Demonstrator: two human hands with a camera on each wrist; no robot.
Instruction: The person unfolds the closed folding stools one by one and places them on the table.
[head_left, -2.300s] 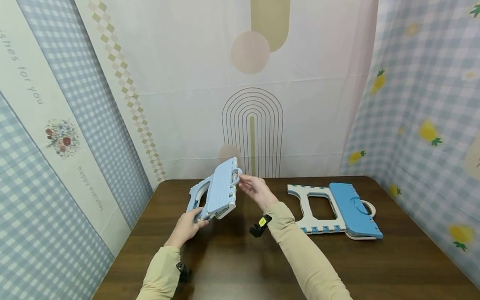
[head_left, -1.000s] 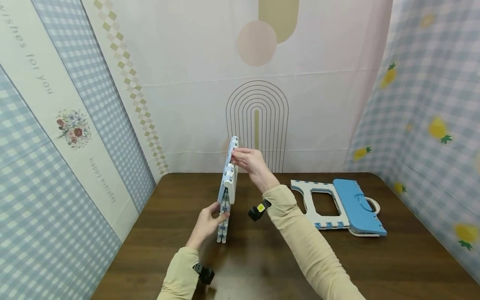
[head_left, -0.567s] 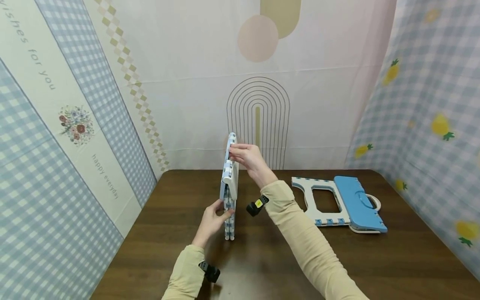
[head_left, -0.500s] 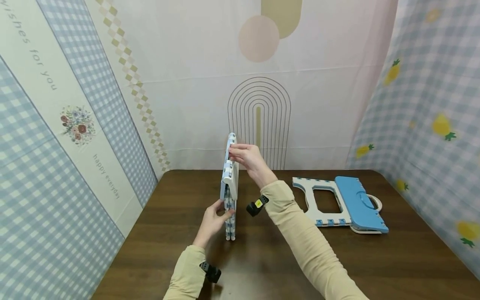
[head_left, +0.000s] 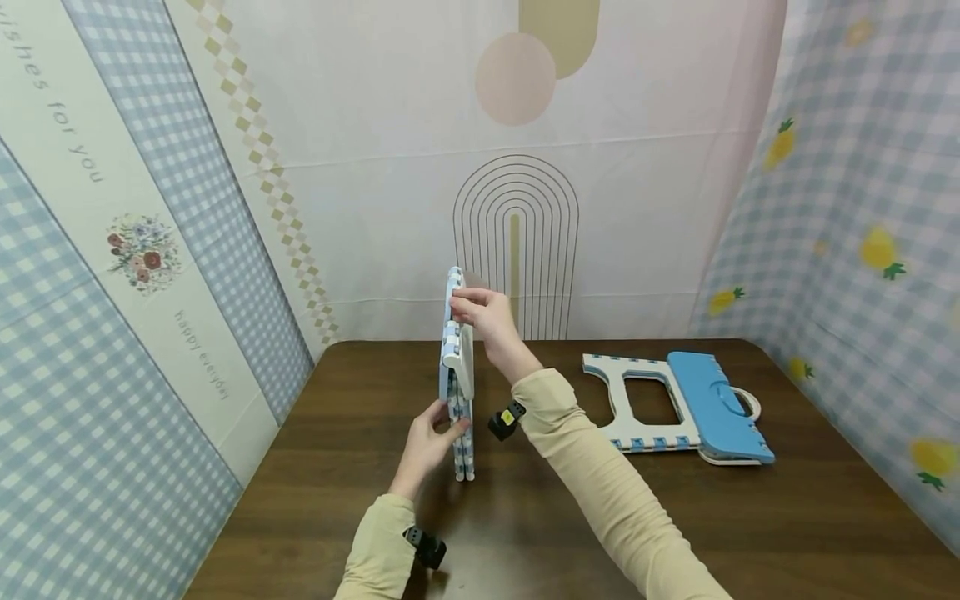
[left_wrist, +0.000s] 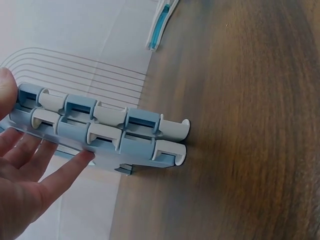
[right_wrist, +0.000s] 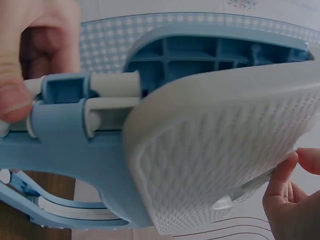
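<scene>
A folded light-blue and white folding step stool (head_left: 458,362) stands upright, edge-on, in the head view. My left hand (head_left: 423,446) grips its folded legs from the left, thumb on the near edge and fingers behind. In the left wrist view the hinged legs (left_wrist: 105,122) end close above or on the table; I cannot tell which. My right hand (head_left: 491,321) pinches the stool near its top. The right wrist view has the textured white half of the seat (right_wrist: 220,145) slightly apart from the blue half (right_wrist: 200,50), with the right fingers (right_wrist: 285,185) at its edge.
A second folding stool (head_left: 723,408), darker blue and white, lies folded flat on the right of the brown wooden table (head_left: 570,533). Behind the table hangs a patterned cloth (head_left: 360,233); checked cloths flank both sides.
The stool has swung from a tilt, blue seat showing, to upright and edge-on. My right hand followed it up; the left moved right with the legs. Over the last half second little moves.
</scene>
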